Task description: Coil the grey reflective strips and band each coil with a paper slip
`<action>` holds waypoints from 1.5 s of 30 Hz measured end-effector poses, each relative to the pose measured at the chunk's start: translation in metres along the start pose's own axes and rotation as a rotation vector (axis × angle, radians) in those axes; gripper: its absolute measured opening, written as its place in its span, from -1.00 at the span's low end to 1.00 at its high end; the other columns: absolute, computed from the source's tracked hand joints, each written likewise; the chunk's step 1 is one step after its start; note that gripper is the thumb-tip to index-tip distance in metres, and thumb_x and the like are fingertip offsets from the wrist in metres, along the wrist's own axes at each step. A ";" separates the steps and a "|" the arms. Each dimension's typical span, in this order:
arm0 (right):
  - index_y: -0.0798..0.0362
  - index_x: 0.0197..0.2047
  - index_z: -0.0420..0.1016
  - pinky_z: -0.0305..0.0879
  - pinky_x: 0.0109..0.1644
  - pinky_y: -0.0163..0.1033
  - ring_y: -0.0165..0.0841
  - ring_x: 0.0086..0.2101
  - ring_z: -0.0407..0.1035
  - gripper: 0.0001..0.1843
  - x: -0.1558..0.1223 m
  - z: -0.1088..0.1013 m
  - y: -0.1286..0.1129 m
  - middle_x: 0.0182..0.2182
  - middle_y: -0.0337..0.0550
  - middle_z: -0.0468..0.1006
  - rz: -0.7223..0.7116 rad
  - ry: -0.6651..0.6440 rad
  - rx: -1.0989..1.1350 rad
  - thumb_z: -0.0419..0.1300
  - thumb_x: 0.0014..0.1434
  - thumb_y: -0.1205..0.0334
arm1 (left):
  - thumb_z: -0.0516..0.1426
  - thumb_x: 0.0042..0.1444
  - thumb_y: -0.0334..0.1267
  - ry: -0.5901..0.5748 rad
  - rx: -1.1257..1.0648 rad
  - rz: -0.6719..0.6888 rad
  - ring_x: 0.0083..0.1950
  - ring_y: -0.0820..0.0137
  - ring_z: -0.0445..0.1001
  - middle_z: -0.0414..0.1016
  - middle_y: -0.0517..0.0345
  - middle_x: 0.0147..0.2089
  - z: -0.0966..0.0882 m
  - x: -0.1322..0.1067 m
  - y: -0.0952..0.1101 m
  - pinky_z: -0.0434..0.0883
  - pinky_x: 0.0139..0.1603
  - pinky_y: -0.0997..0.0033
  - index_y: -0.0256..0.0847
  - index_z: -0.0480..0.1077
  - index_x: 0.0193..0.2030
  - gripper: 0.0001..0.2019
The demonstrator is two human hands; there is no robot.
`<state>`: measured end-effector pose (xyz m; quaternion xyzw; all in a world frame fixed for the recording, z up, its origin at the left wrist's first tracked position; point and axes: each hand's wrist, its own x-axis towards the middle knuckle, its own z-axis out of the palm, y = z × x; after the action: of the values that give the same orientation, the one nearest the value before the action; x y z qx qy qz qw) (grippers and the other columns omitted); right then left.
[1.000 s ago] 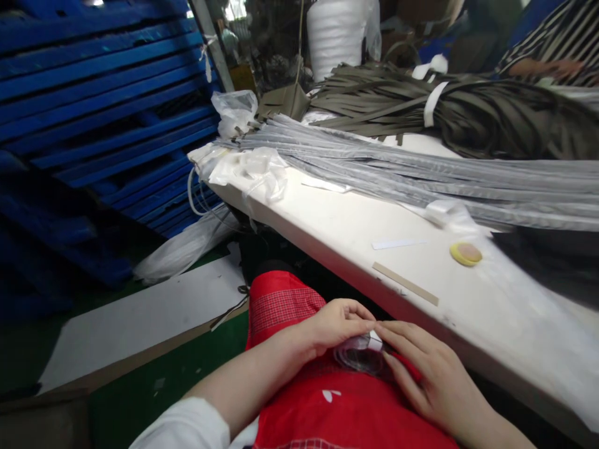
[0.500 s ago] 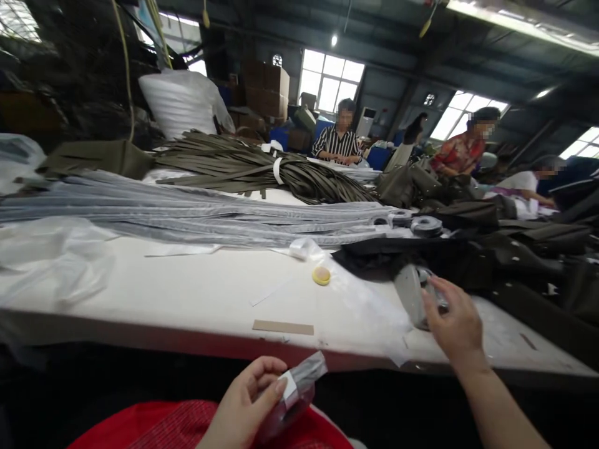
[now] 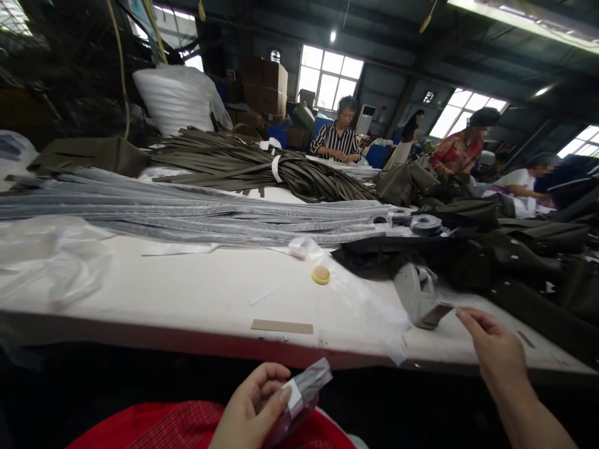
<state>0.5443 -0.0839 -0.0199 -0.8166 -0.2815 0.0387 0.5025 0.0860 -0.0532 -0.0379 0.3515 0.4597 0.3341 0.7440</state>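
Observation:
My left hand (image 3: 257, 402) is closed round a folded grey strip bundle (image 3: 314, 379) with a white paper band, held low in front of the table edge. Thin clear plastic seems to hang below the bundle. To the right, the thumb and fingers of my right hand (image 3: 498, 343) pinch the end of a strip of adhesive tape (image 3: 444, 307). That strip runs out of the grey tape dispenser (image 3: 412, 293), which stands on the white table. A flat brown card strip (image 3: 282, 327) lies at the table's front edge between my hands.
A yellow tape measure (image 3: 321, 275) and crumpled clear plastic (image 3: 365, 299) lie mid-table. Behind are long grey strips (image 3: 210, 215), a tied olive strap bundle (image 3: 224, 162) and small grey rolls (image 3: 425, 224). Dark fabric (image 3: 538, 262) is piled at right. Several people work beyond the table.
My right hand has moved right and toward me, away from the dispenser, drawing tape out of it. The left hand still holds the grey strip bundle, shifted slightly.

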 end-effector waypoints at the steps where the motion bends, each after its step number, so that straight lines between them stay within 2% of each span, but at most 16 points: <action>1: 0.02 -0.36 0.57 0.28 0.08 0.08 0.02 -0.15 0.47 -0.57 -0.006 -0.003 0.007 -0.32 -0.02 0.64 0.054 -0.017 -0.044 0.33 -0.20 -0.14 | 0.39 -0.24 0.16 -0.005 -0.003 0.003 -0.33 0.36 0.46 0.53 0.09 -0.35 0.000 0.000 -0.001 0.35 -0.30 0.45 -0.24 0.45 -0.23 -0.44; 3: 0.04 -0.46 0.54 0.36 -0.11 0.10 0.03 -0.32 0.50 -0.60 -0.016 -0.007 0.020 -0.50 0.01 0.61 0.159 -0.081 -0.098 0.30 -0.23 -0.13 | 0.37 -0.20 0.17 -0.026 -0.001 0.015 -0.30 0.35 0.47 0.54 0.09 -0.32 -0.001 0.001 -0.002 0.35 -0.27 0.45 -0.23 0.44 -0.20 -0.44; 5: 0.05 -0.50 0.50 0.38 -0.25 0.04 -0.01 -0.43 0.49 -0.61 -0.026 -0.005 0.024 -0.58 0.00 0.57 0.196 -0.119 -0.086 0.28 -0.24 -0.13 | 0.35 -0.15 0.16 -0.033 0.027 0.038 -0.26 0.34 0.48 0.54 0.08 -0.30 -0.002 0.003 -0.003 0.35 -0.25 0.45 -0.22 0.42 -0.18 -0.46; 7: 0.04 -0.42 0.53 0.38 -0.26 -0.06 -0.08 -0.40 0.50 -0.58 -0.040 0.001 0.011 -0.54 -0.06 0.59 0.164 -0.151 -0.079 0.29 -0.18 -0.15 | 0.32 -0.08 0.12 -0.017 0.083 0.077 -0.24 0.33 0.48 0.54 0.09 -0.29 -0.002 0.004 -0.003 0.35 -0.24 0.44 -0.22 0.42 -0.17 -0.51; 9: 0.01 -0.31 0.54 0.35 -0.26 -0.18 -0.18 -0.36 0.48 -0.58 -0.064 0.015 -0.017 -0.48 -0.15 0.60 0.057 -0.256 -0.053 0.31 -0.08 -0.17 | 0.30 -0.03 0.06 0.016 0.139 0.132 -0.24 0.33 0.48 0.53 0.11 -0.30 0.000 0.004 -0.003 0.35 -0.24 0.44 -0.22 0.41 -0.18 -0.58; 12: 0.00 -0.37 0.51 0.29 -0.31 -0.27 -0.30 -0.42 0.38 -0.64 -0.113 0.046 -0.075 -0.49 -0.22 0.53 -0.108 -0.565 0.065 0.30 0.04 -0.15 | 0.26 0.02 -0.07 0.077 0.186 0.223 -0.25 0.37 0.46 0.51 0.11 -0.28 0.007 0.003 -0.003 0.35 -0.23 0.45 -0.23 0.39 -0.21 -0.69; 15: 0.00 -0.41 0.48 0.29 -0.28 -0.29 -0.33 -0.43 0.34 -0.66 -0.167 0.078 -0.122 -0.52 -0.23 0.47 -0.127 -0.920 0.210 0.27 0.12 -0.11 | 0.21 0.05 -0.18 0.144 0.231 0.298 -0.29 0.41 0.44 0.50 0.10 -0.29 0.010 -0.001 -0.004 0.35 -0.26 0.46 -0.25 0.38 -0.21 -0.78; 18: 0.00 -0.44 0.46 0.30 -0.29 -0.27 -0.32 -0.42 0.35 -0.67 -0.209 0.102 -0.143 -0.51 -0.21 0.46 -0.125 -1.228 0.318 0.25 0.15 -0.08 | 0.19 0.07 -0.25 0.238 0.273 0.342 -0.35 0.45 0.40 0.48 0.14 -0.35 0.005 -0.008 -0.004 0.33 -0.31 0.47 -0.26 0.38 -0.21 -0.83; 21: 0.01 -0.50 0.43 0.29 -0.35 -0.25 -0.31 -0.46 0.33 -0.63 -0.231 0.118 -0.148 -0.55 -0.18 0.43 -0.213 -1.428 0.377 0.23 0.17 -0.08 | 0.18 0.07 -0.28 0.348 0.280 0.381 -0.36 0.46 0.40 0.48 0.15 -0.35 -0.004 -0.015 -0.006 0.33 -0.32 0.48 -0.26 0.39 -0.22 -0.85; 23: 0.02 -0.52 0.42 0.26 -0.37 -0.24 -0.31 -0.48 0.31 -0.60 -0.238 0.127 -0.147 -0.57 -0.19 0.42 -0.225 -1.472 0.365 0.22 0.17 -0.10 | 0.19 0.07 -0.28 0.402 0.259 0.408 -0.34 0.46 0.41 0.49 0.15 -0.33 -0.009 -0.017 -0.007 0.34 -0.31 0.48 -0.26 0.39 -0.21 -0.85; 25: 0.01 -0.52 0.40 0.24 -0.36 -0.23 -0.30 -0.48 0.29 -0.59 -0.242 0.132 -0.146 -0.58 -0.20 0.41 -0.182 -1.458 0.322 0.22 0.16 -0.13 | 0.18 0.08 -0.29 0.422 0.224 0.423 -0.35 0.46 0.42 0.49 0.16 -0.34 -0.011 -0.017 -0.009 0.34 -0.32 0.49 -0.26 0.38 -0.21 -0.85; 33: 0.02 -0.60 0.30 0.11 -0.42 -0.26 -0.38 -0.55 0.17 -0.50 -0.244 0.139 -0.141 -0.65 -0.27 0.32 -0.090 -1.382 0.203 0.29 0.05 -0.21 | 0.17 0.05 -0.32 0.418 0.230 0.434 -0.35 0.46 0.41 0.51 0.14 -0.31 -0.008 -0.013 -0.007 0.36 -0.30 0.47 -0.27 0.39 -0.22 -0.86; 37: 0.02 -0.60 0.29 0.07 -0.46 -0.27 -0.39 -0.56 0.14 -0.48 -0.243 0.141 -0.137 -0.67 -0.28 0.31 -0.132 -1.363 0.126 0.28 0.04 -0.23 | 0.03 0.09 -0.41 0.378 0.122 0.425 -0.33 0.46 0.41 0.50 0.14 -0.32 -0.008 -0.012 -0.007 0.35 -0.30 0.50 -0.26 0.40 -0.25 -0.86; 40: 0.03 -0.58 0.33 0.11 -0.45 -0.27 -0.38 -0.55 0.18 -0.53 -0.242 0.145 -0.130 -0.65 -0.25 0.37 -0.140 -1.431 0.113 0.31 0.04 -0.16 | 0.11 0.12 -0.30 0.436 0.171 0.420 -0.34 0.44 0.41 0.50 0.13 -0.34 -0.010 -0.011 -0.008 0.35 -0.31 0.48 -0.26 0.39 -0.27 -0.91; 42: 0.06 -0.51 0.43 0.22 -0.36 -0.25 -0.32 -0.49 0.30 -0.62 -0.242 0.147 -0.125 -0.58 -0.20 0.49 -0.124 -1.520 0.161 0.30 0.06 -0.08 | 0.19 0.09 -0.23 0.502 0.242 0.409 -0.36 0.42 0.42 0.51 0.12 -0.36 -0.011 -0.012 -0.009 0.35 -0.32 0.47 -0.26 0.39 -0.28 -0.86; 45: 0.09 -0.40 0.55 0.32 -0.22 -0.19 -0.24 -0.38 0.42 -0.74 -0.244 0.151 -0.123 -0.45 -0.13 0.60 -0.121 -1.595 0.239 0.27 0.08 0.04 | 0.17 0.15 -0.20 0.534 0.330 0.427 -0.32 0.37 0.48 0.54 0.09 -0.36 -0.012 -0.014 -0.012 0.39 -0.29 0.46 -0.23 0.42 -0.34 -0.85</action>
<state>0.2360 -0.0437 -0.0442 -0.4673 -0.5929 0.6121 0.2355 0.0724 -0.0683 -0.0451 0.4548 0.6015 0.4831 0.4450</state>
